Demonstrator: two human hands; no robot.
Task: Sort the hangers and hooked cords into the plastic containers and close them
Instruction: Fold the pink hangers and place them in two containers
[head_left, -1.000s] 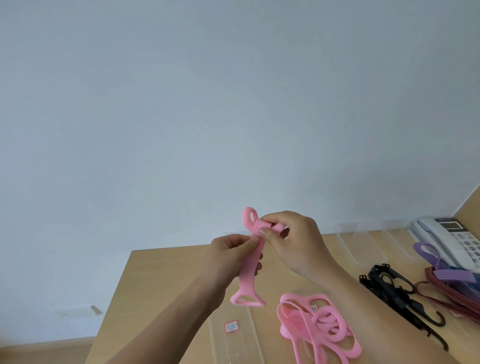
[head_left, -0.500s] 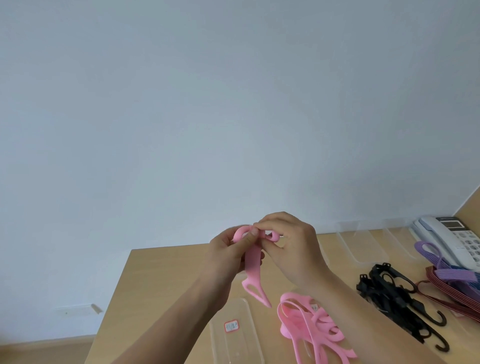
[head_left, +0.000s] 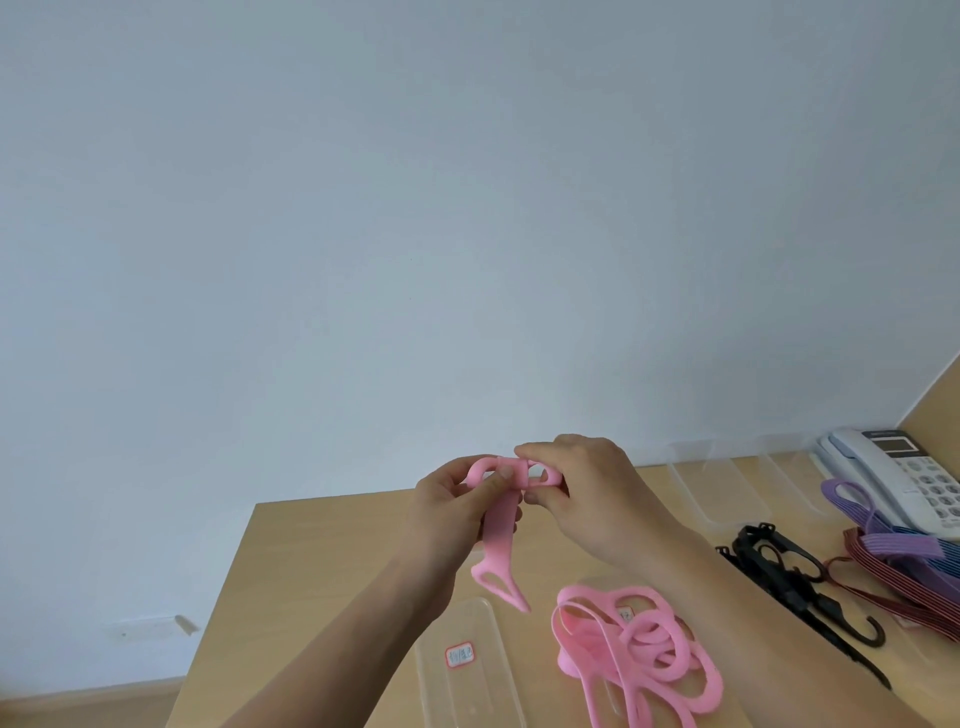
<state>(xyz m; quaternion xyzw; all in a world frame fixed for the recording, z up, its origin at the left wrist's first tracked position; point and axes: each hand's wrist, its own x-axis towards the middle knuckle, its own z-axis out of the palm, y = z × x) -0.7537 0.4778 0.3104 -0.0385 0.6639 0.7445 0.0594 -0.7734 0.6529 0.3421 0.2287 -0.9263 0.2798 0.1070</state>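
Note:
A soft pink hanger strap (head_left: 500, 545) hangs above the wooden table (head_left: 322, 561), folded over at its top. My left hand (head_left: 452, 504) pinches the fold from the left and my right hand (head_left: 587, 493) pinches its looped end from the right. A pile of more pink straps (head_left: 639, 654) fills a clear plastic container beneath my right forearm. A clear plastic lid (head_left: 467, 670) with a red-edged label lies to the left of that pile. Black hooked cords (head_left: 789, 577) and striped purple, blue and red hooked cords (head_left: 904, 561) lie on the right.
Two clear plastic containers or lids (head_left: 722, 483) sit at the table's back edge. A white desk phone (head_left: 904, 467) stands at the far right by a wooden panel. A plain wall rises behind the table; the floor shows at the lower left.
The strap's top loop, upright a second ago, has been bent over to the right and down. Both hands have closed in on the fold, and the strap's lower end swung slightly right.

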